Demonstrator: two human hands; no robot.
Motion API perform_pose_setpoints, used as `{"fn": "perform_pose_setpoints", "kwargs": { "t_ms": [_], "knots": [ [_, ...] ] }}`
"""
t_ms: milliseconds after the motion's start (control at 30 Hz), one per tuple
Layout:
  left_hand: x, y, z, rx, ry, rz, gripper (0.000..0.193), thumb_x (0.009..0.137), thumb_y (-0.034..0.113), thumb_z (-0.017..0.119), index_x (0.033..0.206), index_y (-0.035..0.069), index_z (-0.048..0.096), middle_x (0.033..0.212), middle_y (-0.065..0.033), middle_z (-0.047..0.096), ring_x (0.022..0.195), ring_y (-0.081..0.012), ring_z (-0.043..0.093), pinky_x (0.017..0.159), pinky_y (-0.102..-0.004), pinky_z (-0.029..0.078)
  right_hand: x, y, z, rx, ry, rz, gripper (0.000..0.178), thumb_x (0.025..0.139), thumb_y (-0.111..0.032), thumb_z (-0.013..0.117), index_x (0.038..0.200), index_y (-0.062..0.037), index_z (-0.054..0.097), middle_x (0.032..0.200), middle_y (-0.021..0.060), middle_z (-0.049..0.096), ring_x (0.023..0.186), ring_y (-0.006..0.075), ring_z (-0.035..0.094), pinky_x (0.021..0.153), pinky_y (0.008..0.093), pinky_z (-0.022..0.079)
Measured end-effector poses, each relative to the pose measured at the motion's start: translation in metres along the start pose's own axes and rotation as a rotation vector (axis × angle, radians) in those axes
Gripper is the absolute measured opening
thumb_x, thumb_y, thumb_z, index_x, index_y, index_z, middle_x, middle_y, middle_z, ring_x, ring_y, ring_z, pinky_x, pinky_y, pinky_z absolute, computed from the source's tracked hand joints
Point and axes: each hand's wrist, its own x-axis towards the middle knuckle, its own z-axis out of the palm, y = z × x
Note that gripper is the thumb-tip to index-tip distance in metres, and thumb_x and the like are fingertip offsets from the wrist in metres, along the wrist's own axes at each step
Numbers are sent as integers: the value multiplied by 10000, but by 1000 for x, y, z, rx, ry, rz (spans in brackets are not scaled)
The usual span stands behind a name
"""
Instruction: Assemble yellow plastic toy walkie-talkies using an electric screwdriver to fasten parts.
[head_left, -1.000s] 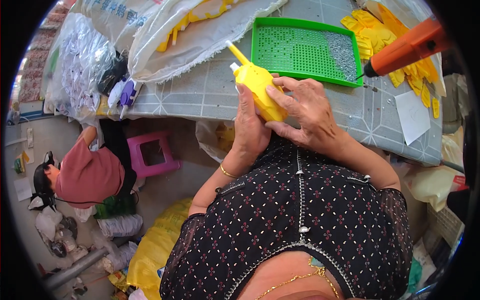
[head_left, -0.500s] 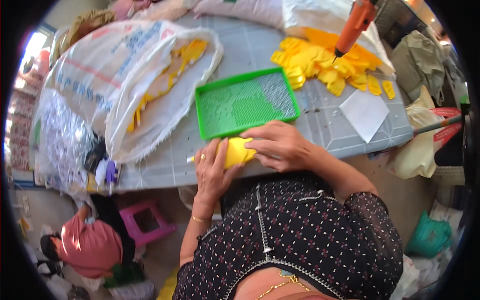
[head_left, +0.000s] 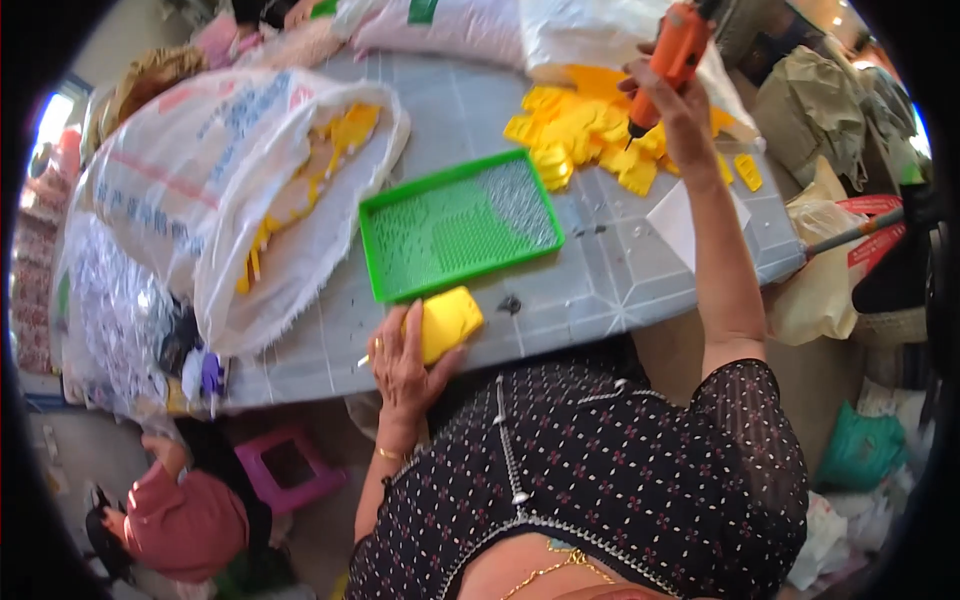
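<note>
Yellow casing [head_left: 452, 325] lies between tray [head_left: 470, 272] and table edge [head_left: 602, 325].

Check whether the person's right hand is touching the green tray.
No, the right hand is around the orange screwdriver, apart from the green tray.

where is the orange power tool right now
In the head view, the orange power tool is at the upper right, with the right hand around it and its tip seen against the heap of yellow pieces.
</note>
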Motion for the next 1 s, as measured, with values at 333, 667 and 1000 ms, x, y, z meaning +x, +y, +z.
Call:
{"fn": "perform_pose_setpoints", "kwargs": {
  "t_ms": [333,667,1000],
  "knots": [
    [-1,-3,3,19,0,-73,802,769,466,850,1367,9,572,1282,-174,627,1160,-358,597,1012,-469,416,-71,-12,85,347,-283,152,163,906,-117,709,979,-37,588,752,23,566,653,119,567,649,288,478],
    [0,-7,1,-22,35,-35,817,756,482,845,1356,-9,587,1265,-141,638,1100,-310,623,987,-445,419,-79,-5,175,396,-403,320,202,900,-145,720,989,-73,553,710,26,563,598,126,574,574,282,490],
    [4,-8,4,5,47,-37,774,747,458,856,1318,-8,619,1214,-136,656,1031,-288,629,948,-433,421,-56,68,202,1428,-563,-130,232,881,-94,713,986,-88,505,710,-2,496,564,106,503,590,274,488]
  ]
}}
